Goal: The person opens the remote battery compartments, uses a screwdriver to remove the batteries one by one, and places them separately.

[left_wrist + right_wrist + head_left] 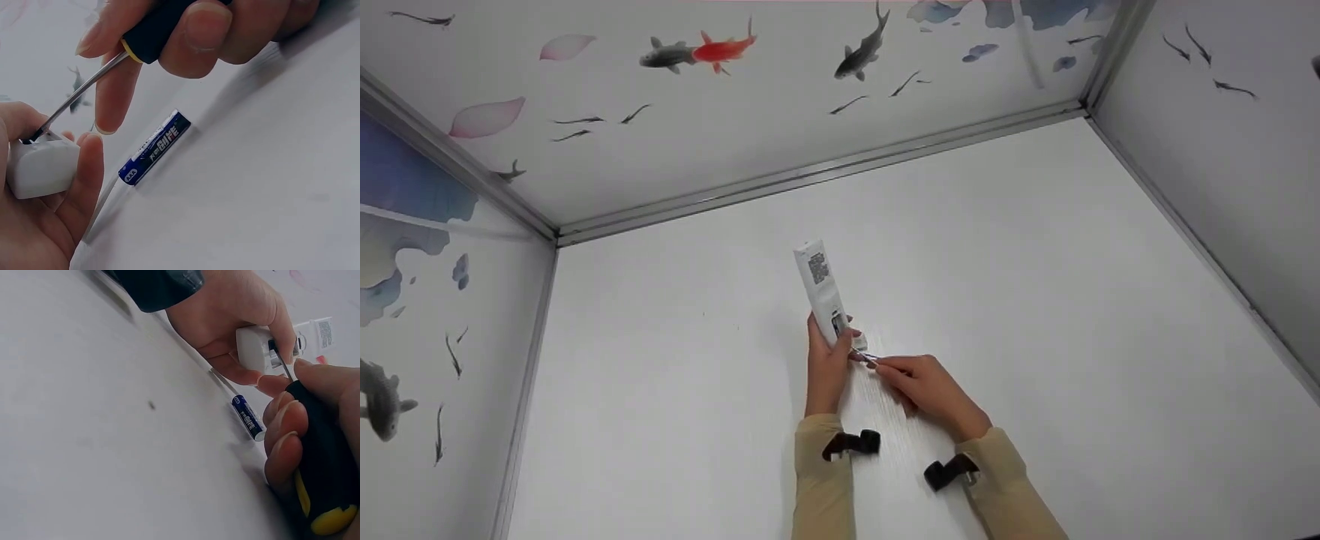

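Closest to the right-wrist camera, see a dark screwdriver with yellow trim [326, 444], wrapped in the curled fingers of the right hand [926, 386]. Follow the shaft to its tip [34, 136], set into an opening at the near end of a white remote control [825, 296]. Find that remote clasped in the left hand [829, 367], over the white tabletop [1035, 285], with its label [818, 268] turned to the head camera.

Count as done: battery compartment [838, 322] uncovered, one AAA battery [154, 149] out on the tabletop, near a thin pale strip [102, 208]. Judge as unfinished: the prying at the opening. Allow for doubt about a second battery inside, too small to make out.

For moving, note wide room on the tabletop to either side, but little between the hands at the remote. Watch the loose battery, apt to roll if brushed. Treat the grey metal rail [810, 175] and fish-printed panel [780, 112] as outer limits, well apart from both hands.
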The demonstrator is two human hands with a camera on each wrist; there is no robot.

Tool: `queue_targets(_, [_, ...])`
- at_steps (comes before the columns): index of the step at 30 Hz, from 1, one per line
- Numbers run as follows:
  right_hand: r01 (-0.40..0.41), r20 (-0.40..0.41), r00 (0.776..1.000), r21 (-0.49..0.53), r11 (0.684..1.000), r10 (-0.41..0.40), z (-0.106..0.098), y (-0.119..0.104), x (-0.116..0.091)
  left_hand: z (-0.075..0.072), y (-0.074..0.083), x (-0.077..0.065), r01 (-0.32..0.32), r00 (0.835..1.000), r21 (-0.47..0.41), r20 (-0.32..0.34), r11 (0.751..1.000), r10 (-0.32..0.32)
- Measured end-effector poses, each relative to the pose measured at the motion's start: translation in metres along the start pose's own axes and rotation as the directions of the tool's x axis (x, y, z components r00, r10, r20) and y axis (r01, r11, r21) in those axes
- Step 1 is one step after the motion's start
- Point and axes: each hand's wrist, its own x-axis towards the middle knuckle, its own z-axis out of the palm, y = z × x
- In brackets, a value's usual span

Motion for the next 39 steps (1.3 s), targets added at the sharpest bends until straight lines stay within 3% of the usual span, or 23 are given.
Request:
queue_targets(7, [-0.018, 0.017, 1.000, 0.023, 1.000, 0.018, -0.001, -0.002, 0.000, -0.001, -0.006, 0.002, 0.002, 1.000, 0.031, 0.028, 1.000, -0.003])
queue_targets(15, [-0.045, 0.006, 0.999, 0.027, 0.999, 0.045, -0.001, -0.001, 0.000, 0.001, 0.014, -0.003, 0.063, 0.998, 0.020, 0.026, 0.998, -0.064])
queue_targets(20, [-0.031, 0.009, 0.999, 0.010, 0.999, 0.031, -0.002, 0.001, 0.000, -0.001, 0.021, -0.005, 0.071, 0.995, 0.015, 0.075, 0.997, -0.072])
queue_targets(27, [0.023, 0.014, 1.000, -0.010, 1.000, -0.023, -0.006, -0.011, -0.004, -0.008, 0.020, -0.004, 0.085, 0.982, -0.022, 0.170, 0.996, -0.080])
queue_targets(32, [0.026, 0.016, 1.000, -0.034, 0.999, -0.026, -0.003, 0.003, -0.001, -0.008, 0.020, -0.004, 0.089, 0.979, -0.055, 0.189, 0.994, -0.077])
queue_targets(39, [0.012, -0.013, 1.000, -0.024, 1.000, -0.012, -0.002, -0.003, -0.002, -0.007, 0.016, -0.004, 0.105, 0.980, -0.068, 0.179, 0.992, -0.091])
